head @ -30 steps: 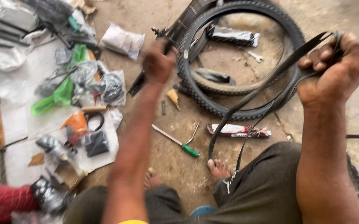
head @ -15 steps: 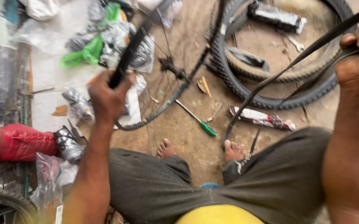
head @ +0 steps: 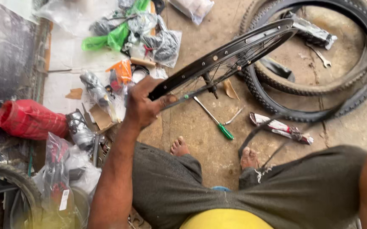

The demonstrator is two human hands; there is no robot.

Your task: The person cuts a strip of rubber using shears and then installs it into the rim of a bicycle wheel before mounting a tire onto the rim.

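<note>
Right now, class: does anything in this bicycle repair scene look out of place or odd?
Yes. The screwdriver and a spanner lie loose on the dirt floor beside bare feet, while the left hand holds the wheel rim tilted.

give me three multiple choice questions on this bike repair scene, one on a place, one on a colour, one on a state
1. Where does the screwdriver lie?
A. on the ground between the spoked wheel and the bare feet
B. inside the red bundle
C. on the person's lap

2. What colour is the screwdriver's handle?
A. red
B. green
C. blue

3. What is the left hand doing?
A. resting flat on the ground
B. holding a spanner
C. closed on the rim of the spoked wheel

Answers:
1 A, it lies on the dirt ahead of the feet.
2 B, the handle end is green.
3 C, the grip wraps the black rim, and the wheel is tilted up off the ground.
</note>
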